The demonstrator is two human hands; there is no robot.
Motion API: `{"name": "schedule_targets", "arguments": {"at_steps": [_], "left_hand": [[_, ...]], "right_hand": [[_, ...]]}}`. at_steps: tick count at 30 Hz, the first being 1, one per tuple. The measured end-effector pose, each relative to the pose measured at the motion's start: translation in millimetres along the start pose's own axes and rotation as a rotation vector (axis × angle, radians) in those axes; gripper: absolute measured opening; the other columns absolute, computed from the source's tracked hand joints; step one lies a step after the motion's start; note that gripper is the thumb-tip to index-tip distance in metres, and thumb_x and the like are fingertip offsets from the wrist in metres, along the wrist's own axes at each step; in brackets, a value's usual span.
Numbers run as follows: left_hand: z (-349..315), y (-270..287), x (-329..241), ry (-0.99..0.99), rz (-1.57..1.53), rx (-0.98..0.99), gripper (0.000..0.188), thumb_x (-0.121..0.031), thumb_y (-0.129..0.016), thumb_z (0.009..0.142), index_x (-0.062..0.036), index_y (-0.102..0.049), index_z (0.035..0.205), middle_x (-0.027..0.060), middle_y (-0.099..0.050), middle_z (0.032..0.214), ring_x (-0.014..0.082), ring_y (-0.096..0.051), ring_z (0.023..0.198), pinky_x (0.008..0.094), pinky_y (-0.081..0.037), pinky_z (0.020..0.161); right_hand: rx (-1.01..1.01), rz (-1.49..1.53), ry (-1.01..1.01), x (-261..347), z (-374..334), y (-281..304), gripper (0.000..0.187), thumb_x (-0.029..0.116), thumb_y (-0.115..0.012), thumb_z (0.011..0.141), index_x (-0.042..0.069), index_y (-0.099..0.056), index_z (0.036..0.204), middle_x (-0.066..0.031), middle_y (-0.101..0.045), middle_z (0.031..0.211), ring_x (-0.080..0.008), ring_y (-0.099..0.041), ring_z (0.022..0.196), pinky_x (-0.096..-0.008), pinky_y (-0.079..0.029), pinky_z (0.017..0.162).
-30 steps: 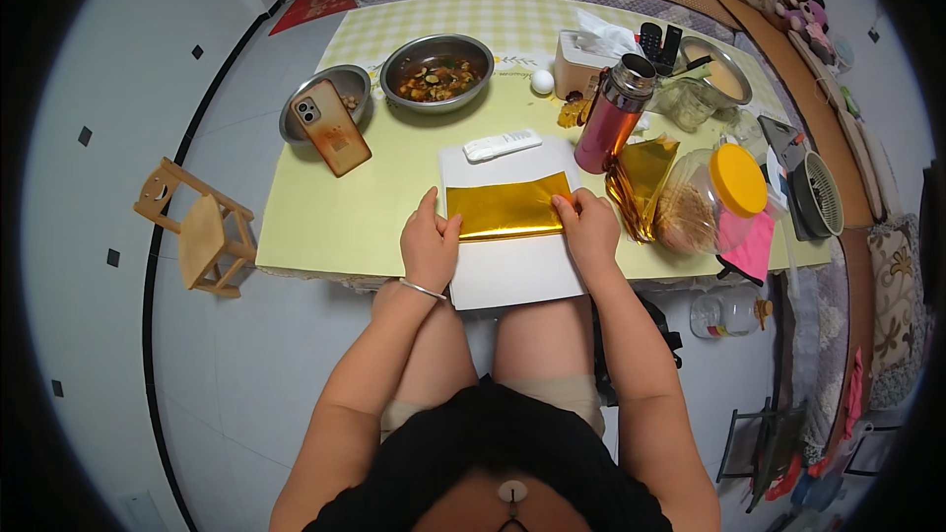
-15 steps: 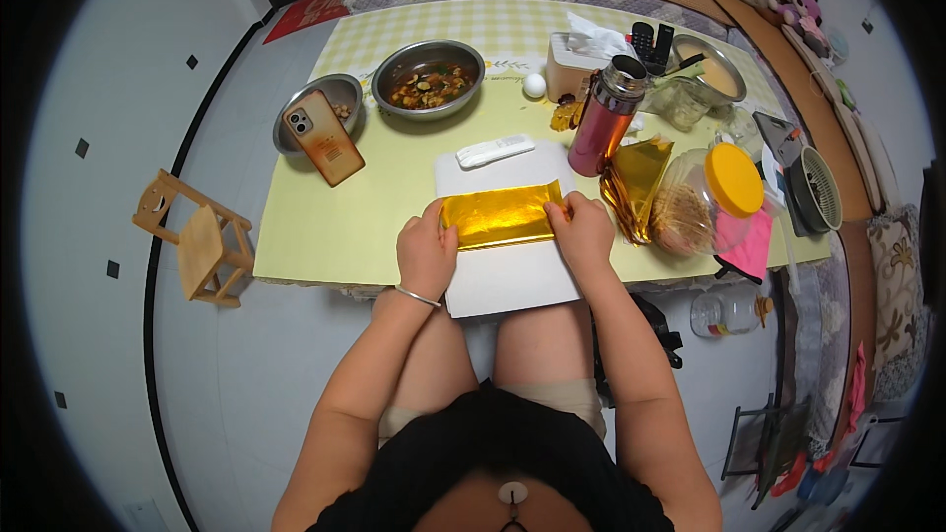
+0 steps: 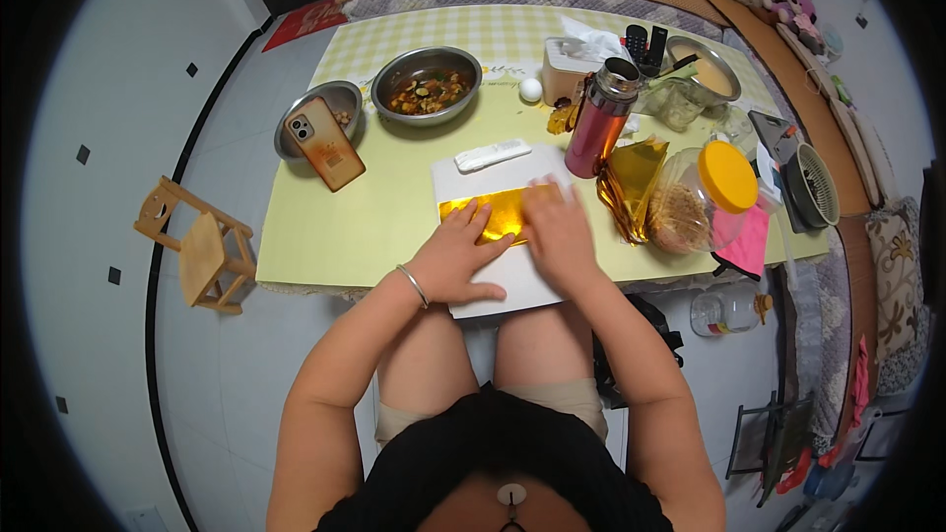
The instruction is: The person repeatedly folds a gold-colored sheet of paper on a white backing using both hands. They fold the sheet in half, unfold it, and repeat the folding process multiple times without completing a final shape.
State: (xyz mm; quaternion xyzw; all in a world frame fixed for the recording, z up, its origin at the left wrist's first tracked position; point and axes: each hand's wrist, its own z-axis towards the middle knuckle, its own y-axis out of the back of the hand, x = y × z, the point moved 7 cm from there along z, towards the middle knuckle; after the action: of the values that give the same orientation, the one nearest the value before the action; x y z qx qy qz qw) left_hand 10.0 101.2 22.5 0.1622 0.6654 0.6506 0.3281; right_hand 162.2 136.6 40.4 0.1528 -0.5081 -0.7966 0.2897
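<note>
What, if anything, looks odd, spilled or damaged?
The phone looks oddly placed: it slants, apparently propped against the smaller metal bowl on the left, rather than lying flat on the table. No spill is evident, and the gold sheet under the left hand and right hand shows no obvious damage.

The left hand lies palm down, with its fingers spread and the thumb stretched to the right. Near it, the right hand is palm down also, its fingertips blurred. The left forearm and right forearm lean inward.
</note>
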Motion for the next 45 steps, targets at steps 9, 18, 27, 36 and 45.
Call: {"name": "schedule_targets", "arguments": {"at_steps": [9, 18, 27, 36, 45], "left_hand": [[-63, -10, 23, 0.226, -0.105, 0.027, 0.091, -0.069, -0.057, 0.09, -0.011, -0.038, 0.158, 0.0259, -0.015, 0.169, 0.0424, -0.01, 0.157, 0.0623, -0.007, 0.123], [-25, 13, 107, 0.585, -0.327, -0.372, 0.056, -0.017, -0.086, 0.073, -0.0002, -0.066, 0.123, 0.0171, -0.067, 0.114, 0.0351, -0.06, 0.11, 0.0427, -0.048, 0.099], [-39, -9, 115, 0.754, -0.762, -0.622, 0.02, 0.0, -0.082, 0.074, -0.0005, -0.067, 0.087, 0.0054, -0.065, 0.079, 0.0149, -0.062, 0.066, 0.0289, -0.051, 0.062], [-53, -14, 69, 0.876, -1.452, -0.751, 0.008, -0.006, -0.07, 0.096, 0.002, -0.069, 0.095, 0.0091, -0.071, 0.084, 0.015, -0.071, 0.071, 0.0238, -0.059, 0.064], [-66, -29, 75, 0.846, -1.136, -0.682, 0.02, -0.01, -0.077, 0.091, 0.0014, -0.067, 0.078, 0.0059, -0.067, 0.076, 0.0119, -0.063, 0.063, 0.025, -0.052, 0.059]], "right_hand": [[0.362, 0.219, -0.138, -50, -63, -12, 0.086, 0.053, -0.061, 0.095, -0.003, -0.035, 0.155, -0.0239, -0.027, 0.165, -0.0354, -0.026, 0.154, -0.05, -0.021, 0.125], [0.061, 1.379, -0.678, -39, -19, -26, 0.044, 0.003, -0.052, 0.101, -0.005, -0.048, 0.143, -0.0115, -0.068, 0.087, -0.0136, -0.066, 0.067, -0.0258, -0.054, 0.059], [0.124, 1.496, -0.902, -43, -21, -54, 0.073, -0.001, -0.051, 0.1, -0.005, -0.01, 0.16, -0.0156, -0.067, 0.085, -0.019, -0.069, 0.063, -0.0267, -0.058, 0.056], [-0.027, 1.692, -1.043, -50, -26, -46, 0.013, 0.012, -0.062, 0.102, 0.0, -0.059, 0.1, -0.0123, -0.069, 0.082, -0.0181, -0.069, 0.06, -0.0256, -0.058, 0.053], [0.19, 1.281, -0.948, -56, -33, -26, 0.018, 0.013, -0.065, 0.1, 0.001, -0.062, 0.088, -0.0054, -0.066, 0.066, -0.0115, -0.061, 0.051, -0.0236, -0.047, 0.045]]}}
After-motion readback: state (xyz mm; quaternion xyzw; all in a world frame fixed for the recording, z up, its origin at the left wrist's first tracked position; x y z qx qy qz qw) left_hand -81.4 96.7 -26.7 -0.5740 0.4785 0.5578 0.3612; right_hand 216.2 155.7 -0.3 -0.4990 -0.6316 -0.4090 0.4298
